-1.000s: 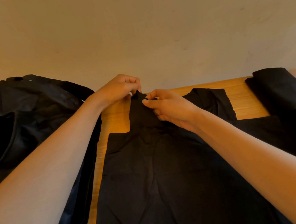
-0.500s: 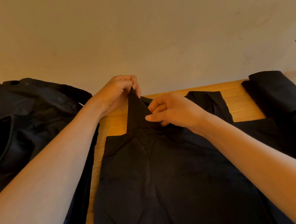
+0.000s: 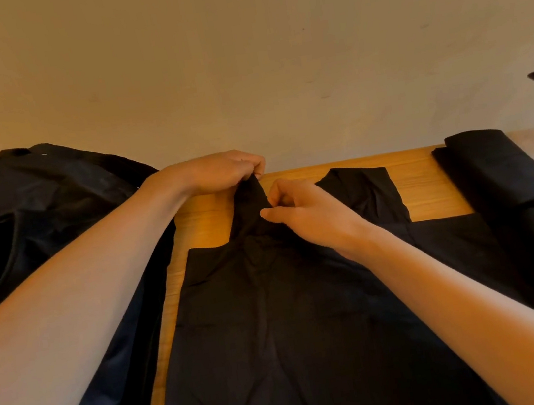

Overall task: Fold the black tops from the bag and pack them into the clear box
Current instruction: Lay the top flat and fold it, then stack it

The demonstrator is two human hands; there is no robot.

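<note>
Head view: one black top (image 3: pixel 293 319) lies spread flat in the middle of the wooden surface (image 3: pixel 426 185), its body running from the near edge of the frame toward the wall (image 3: pixel 236 51). It has two shoulder straps. The far-right strap (image 3: pixel 371 190) lies flat on the wood. The left strap (image 3: pixel 250 204) is lifted off the wood and gathered into a narrow upright band between the two hands.

Two bare hands are in view, one on each forearm reaching in from the near corners. The left hand (image 3: pixel 219 171) has its fingers curled down, and its grip pinches the top end of the lifted strap. The right hand (image 3: pixel 308 210) is just below and beside it. Its grip is narrow, thumb and fingertips pinching the same strap lower down, with the heel of the hand over the top's neckline.

One black bag (image 3: pixel 53 217) slumps at the left, partly under the left forearm, with its edge touching the top's side. At the right lies one pile of folded black cloth (image 3: pixel 504 173), which seems to show two folds. How many pieces it holds cannot be told.
</note>
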